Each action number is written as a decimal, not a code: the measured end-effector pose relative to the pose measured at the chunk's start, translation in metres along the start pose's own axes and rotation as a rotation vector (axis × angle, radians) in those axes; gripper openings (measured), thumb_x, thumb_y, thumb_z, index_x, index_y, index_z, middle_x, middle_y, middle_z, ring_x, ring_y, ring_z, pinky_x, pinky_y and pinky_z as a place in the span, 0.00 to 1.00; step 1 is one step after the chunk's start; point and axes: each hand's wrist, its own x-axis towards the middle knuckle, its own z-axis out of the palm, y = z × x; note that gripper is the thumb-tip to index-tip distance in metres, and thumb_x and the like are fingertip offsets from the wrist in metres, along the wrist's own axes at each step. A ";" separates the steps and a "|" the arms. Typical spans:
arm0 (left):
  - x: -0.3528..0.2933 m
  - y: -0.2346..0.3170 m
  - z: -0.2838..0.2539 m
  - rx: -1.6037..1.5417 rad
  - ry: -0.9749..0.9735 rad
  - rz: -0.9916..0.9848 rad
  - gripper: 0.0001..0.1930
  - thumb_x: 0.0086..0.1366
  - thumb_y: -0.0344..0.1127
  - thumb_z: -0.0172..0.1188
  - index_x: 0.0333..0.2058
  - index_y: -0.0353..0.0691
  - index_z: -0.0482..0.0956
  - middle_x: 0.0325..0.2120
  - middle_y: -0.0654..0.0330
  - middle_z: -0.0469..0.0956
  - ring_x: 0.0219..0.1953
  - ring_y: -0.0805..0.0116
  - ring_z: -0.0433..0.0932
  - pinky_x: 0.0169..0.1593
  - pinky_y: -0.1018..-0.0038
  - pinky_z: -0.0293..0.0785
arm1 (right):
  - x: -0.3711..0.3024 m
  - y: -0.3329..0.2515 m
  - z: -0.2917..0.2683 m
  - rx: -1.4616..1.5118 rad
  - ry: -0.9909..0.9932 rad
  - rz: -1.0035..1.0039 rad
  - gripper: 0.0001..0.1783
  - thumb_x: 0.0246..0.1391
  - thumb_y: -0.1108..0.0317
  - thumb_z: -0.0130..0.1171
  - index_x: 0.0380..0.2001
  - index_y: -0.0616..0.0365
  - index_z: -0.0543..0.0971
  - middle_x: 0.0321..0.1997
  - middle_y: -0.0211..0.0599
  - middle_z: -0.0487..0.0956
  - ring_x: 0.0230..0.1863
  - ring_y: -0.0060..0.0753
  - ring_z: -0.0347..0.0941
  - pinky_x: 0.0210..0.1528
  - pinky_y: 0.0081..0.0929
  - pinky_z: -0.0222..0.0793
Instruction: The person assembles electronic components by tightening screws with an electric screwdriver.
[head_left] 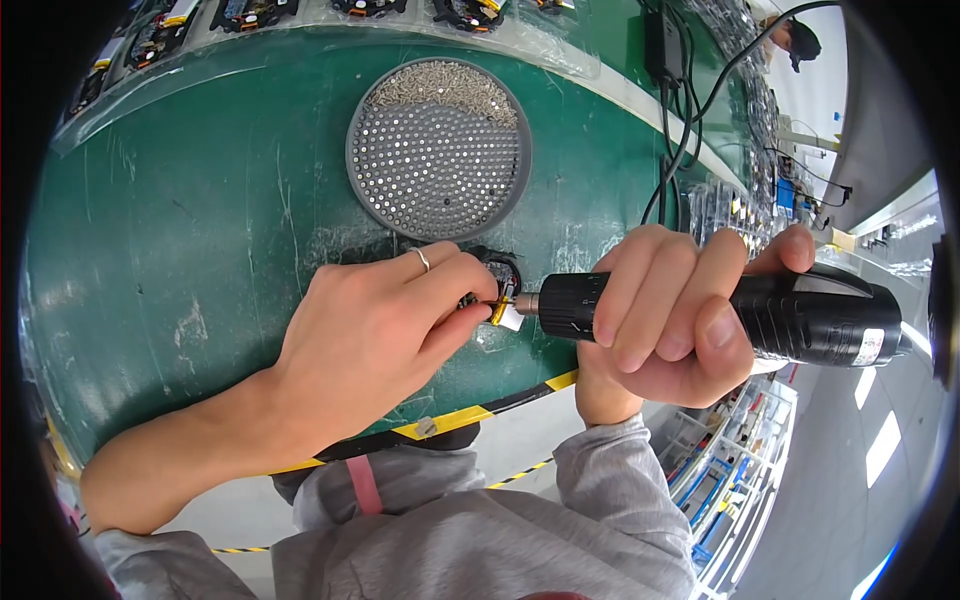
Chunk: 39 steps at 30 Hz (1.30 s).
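My right hand (680, 315) is wrapped round a black electric screwdriver (815, 320), held nearly level with its tip pointing left. The tip meets a small black electronic assembly (503, 268) that lies on the green bench mat. A yellow-and-white part (508, 315) shows on the assembly right beside the tip. My left hand (385, 315), a ring on one finger, pinches the near side of this assembly and hides much of it. Just beyond sits a round grey screw tray (440, 215), its holes filled with many small screws and loose ones heaped at its far side.
Several similar black assemblies (255, 12) stand in a clear-edged row along the far side. A black cable (690, 130) and a power adapter (662, 45) lie at the far right. Yellow-black tape (470, 413) marks the bench's near edge. Another person (795, 42) is at the upper right.
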 end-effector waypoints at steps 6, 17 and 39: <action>0.000 0.002 -0.006 0.039 -0.068 -0.002 0.05 0.65 0.30 0.67 0.38 0.43 0.80 0.30 0.63 0.78 0.26 0.60 0.80 0.27 0.65 0.76 | 0.001 -0.001 0.002 0.024 0.019 -0.013 0.31 0.61 0.77 0.49 0.68 0.60 0.62 0.25 0.34 0.72 0.15 0.26 0.69 0.20 0.26 0.72; 0.000 0.001 -0.002 0.026 -0.018 0.009 0.07 0.61 0.27 0.71 0.38 0.40 0.86 0.26 0.61 0.78 0.21 0.66 0.77 0.24 0.69 0.70 | 0.000 -0.002 0.000 0.012 0.001 -0.024 0.32 0.59 0.77 0.50 0.67 0.59 0.62 0.24 0.35 0.73 0.16 0.27 0.72 0.20 0.27 0.75; -0.005 0.004 0.000 0.178 -0.084 -0.061 0.33 0.55 0.33 0.76 0.60 0.45 0.75 0.21 0.66 0.72 0.21 0.66 0.74 0.27 0.67 0.73 | -0.001 0.003 -0.005 -0.209 -0.158 -0.047 0.32 0.59 0.78 0.53 0.67 0.53 0.61 0.24 0.34 0.74 0.14 0.29 0.70 0.16 0.28 0.72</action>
